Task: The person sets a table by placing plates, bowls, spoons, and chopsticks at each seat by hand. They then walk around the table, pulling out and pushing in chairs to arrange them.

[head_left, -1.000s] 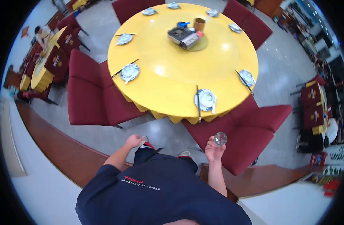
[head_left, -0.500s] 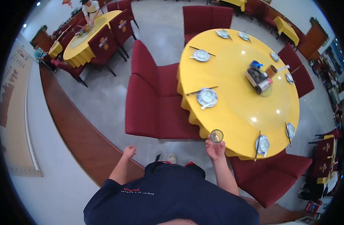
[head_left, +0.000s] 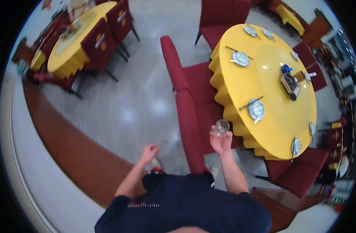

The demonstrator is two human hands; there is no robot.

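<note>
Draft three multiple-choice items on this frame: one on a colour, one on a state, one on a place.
1. The near table is:
A. white
B. yellow
C. green

2. The left hand is:
A. gripping a bottle
B. empty, fingers curled
C. flat on the table

3. The glass is:
A. on the table
B. in the left hand
C. in the right hand

Answers:
1. B, since the round top and its skirt are yellow.
2. B, since the hand hangs by the hip, loosely closed on nothing.
3. C, since the right fingers hold the glass up from below, short of the table edge.
</note>
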